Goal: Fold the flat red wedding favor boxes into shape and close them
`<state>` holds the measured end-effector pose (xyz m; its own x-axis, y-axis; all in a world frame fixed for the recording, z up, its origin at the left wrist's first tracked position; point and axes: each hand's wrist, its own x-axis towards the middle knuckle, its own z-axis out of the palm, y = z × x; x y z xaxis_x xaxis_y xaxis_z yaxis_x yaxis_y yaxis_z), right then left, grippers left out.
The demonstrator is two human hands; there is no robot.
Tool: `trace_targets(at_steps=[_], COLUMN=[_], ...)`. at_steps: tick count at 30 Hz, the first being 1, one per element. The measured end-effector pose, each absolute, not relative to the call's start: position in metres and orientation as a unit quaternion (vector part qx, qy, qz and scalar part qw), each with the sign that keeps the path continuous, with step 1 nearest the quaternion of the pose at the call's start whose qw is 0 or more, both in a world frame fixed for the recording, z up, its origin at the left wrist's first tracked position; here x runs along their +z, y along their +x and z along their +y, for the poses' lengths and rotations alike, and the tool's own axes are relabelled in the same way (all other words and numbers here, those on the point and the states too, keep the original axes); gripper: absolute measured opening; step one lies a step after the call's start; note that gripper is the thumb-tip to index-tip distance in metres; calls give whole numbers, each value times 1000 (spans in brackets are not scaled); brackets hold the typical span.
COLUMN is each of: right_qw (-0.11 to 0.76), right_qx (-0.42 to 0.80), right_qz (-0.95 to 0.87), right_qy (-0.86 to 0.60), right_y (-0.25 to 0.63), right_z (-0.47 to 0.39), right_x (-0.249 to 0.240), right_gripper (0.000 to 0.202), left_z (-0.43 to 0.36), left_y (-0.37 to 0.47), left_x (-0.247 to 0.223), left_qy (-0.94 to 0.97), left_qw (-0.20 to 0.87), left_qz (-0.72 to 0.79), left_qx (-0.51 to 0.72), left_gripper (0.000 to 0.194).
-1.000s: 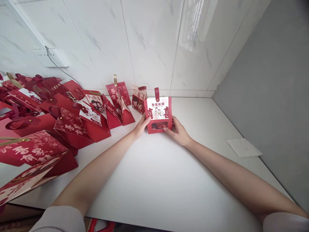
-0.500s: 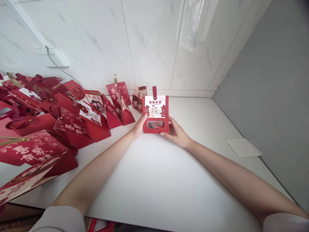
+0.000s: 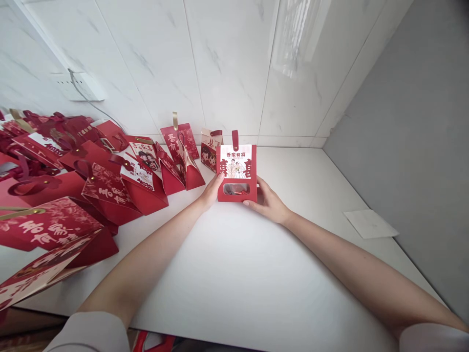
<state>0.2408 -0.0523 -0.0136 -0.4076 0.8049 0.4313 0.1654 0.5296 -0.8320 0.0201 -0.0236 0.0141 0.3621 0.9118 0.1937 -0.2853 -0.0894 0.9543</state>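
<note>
Between my two hands stands a red gift box (image 3: 237,190) with a white printed label, a small window low on its front and a dark red ribbon loop on top. Something dark and red shows through the window. My left hand (image 3: 212,190) is closed against the box's left side, its thumb near the front edge. On the other side, my right hand (image 3: 270,201) grips the lower right corner, the thumb on the front and the fingers behind, partly hidden. A cream and red box (image 3: 210,155) with cartoon figures stands just behind on the left.
Many red gift boxes (image 3: 106,190) crowd the left of the white table (image 3: 249,274). A pink-red box (image 3: 180,142) with a gold loop leans near the tiled wall (image 3: 227,63). A white paper sheet (image 3: 370,224) lies at the right edge. A cable hangs from the socket (image 3: 82,87).
</note>
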Motion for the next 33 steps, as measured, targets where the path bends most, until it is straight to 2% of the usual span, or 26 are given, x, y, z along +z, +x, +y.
trace_targets(at_steps=[33], right_qw=[435], right_qx=[354], right_qz=[-760], right_qy=[-328], right_y=[241], right_z=[-52], right_x=[-13], right_gripper=[81], left_z=[-23], left_y=[20], left_x=[13], left_qy=[552], left_qw=[603], left_qz=[296], left_qx=[493], left_gripper=[55])
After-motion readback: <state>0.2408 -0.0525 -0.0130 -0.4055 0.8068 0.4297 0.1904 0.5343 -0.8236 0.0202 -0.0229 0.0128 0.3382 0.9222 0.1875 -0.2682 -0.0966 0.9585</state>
